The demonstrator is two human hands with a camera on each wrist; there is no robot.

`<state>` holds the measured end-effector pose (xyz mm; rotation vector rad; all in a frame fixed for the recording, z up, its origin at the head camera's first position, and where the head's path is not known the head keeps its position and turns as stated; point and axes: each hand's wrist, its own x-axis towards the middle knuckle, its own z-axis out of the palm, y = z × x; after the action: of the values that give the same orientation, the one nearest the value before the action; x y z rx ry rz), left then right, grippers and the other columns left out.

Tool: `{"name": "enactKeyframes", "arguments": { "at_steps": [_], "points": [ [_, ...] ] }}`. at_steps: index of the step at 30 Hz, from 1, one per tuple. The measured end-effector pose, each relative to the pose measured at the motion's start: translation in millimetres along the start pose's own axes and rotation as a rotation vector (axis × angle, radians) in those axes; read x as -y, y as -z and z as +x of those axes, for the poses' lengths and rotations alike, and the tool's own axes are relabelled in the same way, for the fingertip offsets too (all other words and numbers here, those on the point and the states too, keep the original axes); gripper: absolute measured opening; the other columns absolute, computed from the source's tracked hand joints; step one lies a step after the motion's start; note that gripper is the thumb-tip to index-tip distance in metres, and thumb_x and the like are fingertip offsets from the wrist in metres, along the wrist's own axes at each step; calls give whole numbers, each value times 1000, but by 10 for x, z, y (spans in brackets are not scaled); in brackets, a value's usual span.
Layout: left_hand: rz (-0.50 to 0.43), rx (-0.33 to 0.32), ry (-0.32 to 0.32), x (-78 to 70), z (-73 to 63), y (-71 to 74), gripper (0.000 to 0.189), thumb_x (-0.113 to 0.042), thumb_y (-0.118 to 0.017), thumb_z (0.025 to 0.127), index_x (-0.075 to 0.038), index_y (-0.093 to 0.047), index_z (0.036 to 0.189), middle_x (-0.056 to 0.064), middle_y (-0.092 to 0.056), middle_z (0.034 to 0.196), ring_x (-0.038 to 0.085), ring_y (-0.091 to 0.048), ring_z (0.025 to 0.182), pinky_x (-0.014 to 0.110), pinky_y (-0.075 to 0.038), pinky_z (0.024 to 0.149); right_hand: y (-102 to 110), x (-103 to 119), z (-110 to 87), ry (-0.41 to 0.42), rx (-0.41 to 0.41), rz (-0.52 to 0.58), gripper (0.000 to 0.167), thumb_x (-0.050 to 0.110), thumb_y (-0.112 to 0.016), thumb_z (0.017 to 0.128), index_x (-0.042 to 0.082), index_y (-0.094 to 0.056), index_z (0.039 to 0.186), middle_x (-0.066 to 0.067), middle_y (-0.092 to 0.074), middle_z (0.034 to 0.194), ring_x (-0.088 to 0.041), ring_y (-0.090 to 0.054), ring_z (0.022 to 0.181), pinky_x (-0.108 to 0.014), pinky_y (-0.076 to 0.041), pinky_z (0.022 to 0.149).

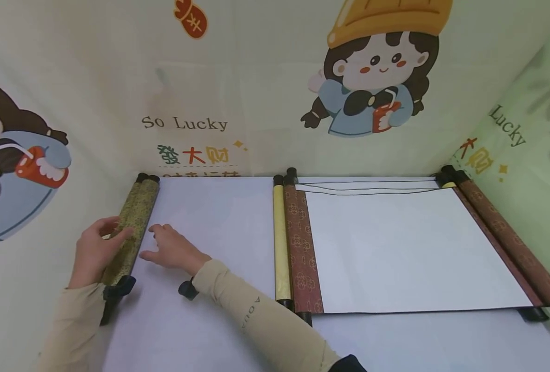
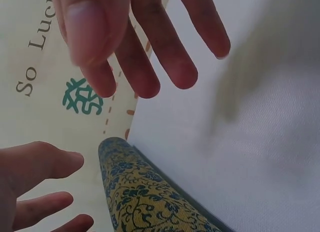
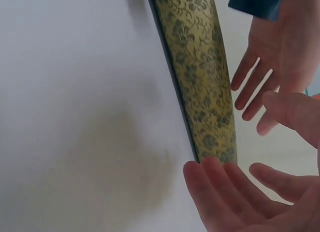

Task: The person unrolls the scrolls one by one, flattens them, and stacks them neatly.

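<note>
A rolled scroll (image 1: 137, 206) in gold cloth with dark floral patterning, with black end knobs, lies at the left of the white surface. My left hand (image 1: 95, 253) is at its left side, the thumb reaching over the roll in the head view; contact is hard to tell. To the right of the roll my right hand (image 1: 174, 248) hovers with fingers spread and holds nothing. From the right wrist, the floral scroll (image 3: 200, 76) runs between both hands, whose fingers are extended. Its patterned cloth (image 2: 140, 192) also shows in the left wrist view.
A partly unrolled scroll (image 1: 409, 248) with white paper and brown patterned borders lies on the right, black cords across its far end. Beside it is a slim yellow roll (image 1: 281, 237). A printed cloth wall (image 1: 265, 93) stands behind the white surface (image 1: 219, 206).
</note>
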<state>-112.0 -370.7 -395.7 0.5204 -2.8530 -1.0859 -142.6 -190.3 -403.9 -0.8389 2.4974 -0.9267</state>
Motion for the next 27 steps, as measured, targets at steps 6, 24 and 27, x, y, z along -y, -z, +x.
{"name": "enactKeyframes", "arguments": {
  "at_steps": [6,24,27],
  "points": [
    [-39,42,39,52,40,3,79,-45,-57,98,9,-31,149,38,-34,147,54,-35,131,66,-42,96,-130,22,17,-9,-14,56,62,40,-66,95,9,-46,145,3,-58,125,-1,-58,107,-10,-45,79],
    [35,115,74,167,106,46,89,-49,-58,96,13,-23,150,44,-29,146,59,-33,131,68,-38,99,-399,120,55,23,18,-50,70,45,-63,96,14,-36,153,4,-49,145,-2,-47,131,-12,-41,99],
    [69,163,78,165,125,82,92,-52,-55,96,14,-21,150,45,-27,145,60,-32,131,69,-37,100,-420,100,69,63,16,-51,73,42,-62,97,14,-30,156,2,-50,143,-2,-47,130,-10,-40,98]
  ]
}}
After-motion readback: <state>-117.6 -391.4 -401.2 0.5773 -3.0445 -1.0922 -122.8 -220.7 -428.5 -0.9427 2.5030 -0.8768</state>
